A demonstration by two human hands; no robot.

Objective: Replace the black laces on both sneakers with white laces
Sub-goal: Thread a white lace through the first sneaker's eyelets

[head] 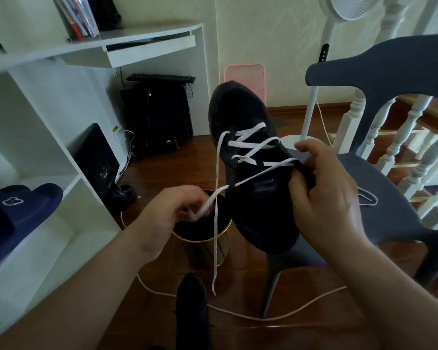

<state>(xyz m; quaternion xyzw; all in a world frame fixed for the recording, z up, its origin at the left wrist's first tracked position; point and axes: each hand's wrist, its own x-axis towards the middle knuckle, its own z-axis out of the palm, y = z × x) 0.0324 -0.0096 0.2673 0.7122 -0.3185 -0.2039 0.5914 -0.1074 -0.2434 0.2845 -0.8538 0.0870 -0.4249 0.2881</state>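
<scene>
Here the black fabric sneaker [250,157] is held up in the air, toe pointing away, just left of the grey-blue plastic chair [379,178]. No brand or readable writing shows on it; a glossy patch on its tongue is too dark to make out. The flat white lace [253,147] crosses its eyelets in several rows. The right hand [324,190], between the sneaker and the chair seat, has its grip clenched on the shoe's collar beside the topmost lace crossing; the fingertips are hidden behind the shoe's edge. The left hand [172,218], lower and left of the sneaker, pinches one free run of the white lace, pulled taut from the upper eyelets. The lace's other end hangs loose below the sneaker, over the round black-and-gold bin [208,238] on the wooden floor. A second black sneaker [192,311] lies on the floor under the raised one, cut off by the frame's bottom edge, its laces impossible to make out. Far left of the sneaker, a navy slipper [18,210] on a white shelf bears a small white emblem.
</scene>
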